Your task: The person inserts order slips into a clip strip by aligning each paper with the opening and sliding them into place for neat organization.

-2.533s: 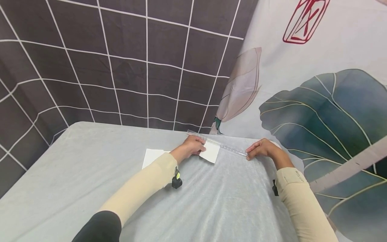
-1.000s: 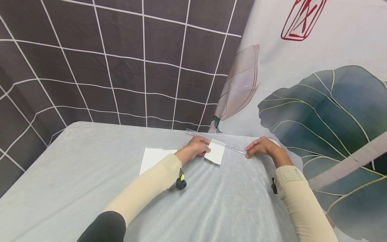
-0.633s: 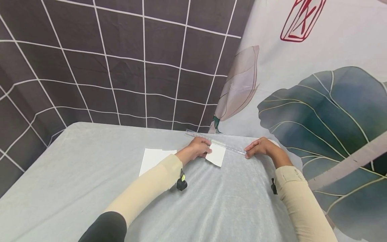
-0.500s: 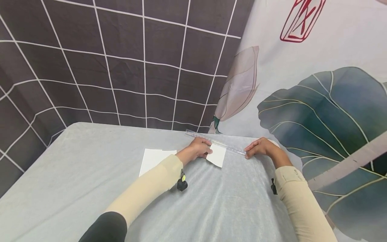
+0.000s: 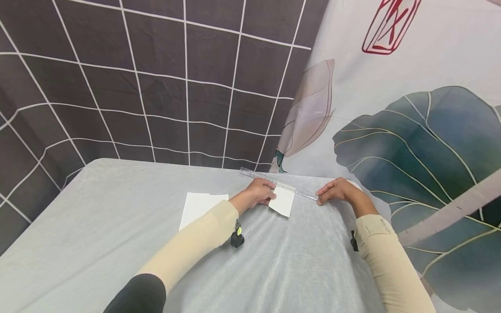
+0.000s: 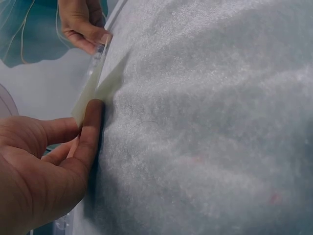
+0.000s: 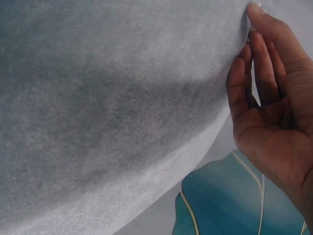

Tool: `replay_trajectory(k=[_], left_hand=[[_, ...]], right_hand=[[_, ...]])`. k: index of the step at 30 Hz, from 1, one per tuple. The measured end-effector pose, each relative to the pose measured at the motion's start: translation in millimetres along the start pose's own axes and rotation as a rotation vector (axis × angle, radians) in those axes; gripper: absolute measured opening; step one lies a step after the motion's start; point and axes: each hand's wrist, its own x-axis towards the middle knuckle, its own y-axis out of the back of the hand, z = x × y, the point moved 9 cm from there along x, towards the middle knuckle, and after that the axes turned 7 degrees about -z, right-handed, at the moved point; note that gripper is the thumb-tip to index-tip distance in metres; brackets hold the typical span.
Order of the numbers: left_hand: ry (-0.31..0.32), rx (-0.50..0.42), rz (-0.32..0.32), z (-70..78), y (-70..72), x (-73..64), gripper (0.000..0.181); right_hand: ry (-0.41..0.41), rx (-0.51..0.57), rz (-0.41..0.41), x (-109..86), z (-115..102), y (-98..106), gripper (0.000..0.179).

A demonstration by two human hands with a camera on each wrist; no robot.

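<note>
A clear ruler lies slantwise near the table's far edge in the head view. My left hand pinches a small white piece of paper by its left side, its top edge at the ruler. In the left wrist view the thumb and fingers of the left hand close on the paper, which stands up off the cloth. My right hand pinches the ruler's right end between thumb and fingers. That grip also shows at the upper right of the right wrist view, where little of the ruler is visible.
A larger white sheet lies on the table left of the hands, partly covered by the left forearm. Pale grey cloth covers the table. Behind it hang a dark gridded curtain and a leaf-printed one.
My left hand and the small paper have slid slightly to the right along the ruler. The right hand and the ruler stay almost where they were.
</note>
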Motion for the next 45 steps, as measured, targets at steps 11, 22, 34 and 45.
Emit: replay_trajectory(k=[11,22,34,45], left_hand=[[0.001,0.010,0.001,-0.2,-6.4,0.2,0.046],[0.006,0.015,-0.009,1.0,-12.7,-0.9,0.044],[0.006,0.019,-0.006,1.8,-19.1,0.9,0.045],[0.006,0.006,-0.039,0.8,-23.9,2.4,0.047]], right_hand=[[0.003,0.007,-0.002,-1.7,0,-2,0.034],[0.011,0.001,-0.002,0.7,1,0,0.034],[-0.002,0.008,0.007,-3.8,-2,1,0.034],[-0.012,0.028,0.011,4.7,3,-1,0.032]])
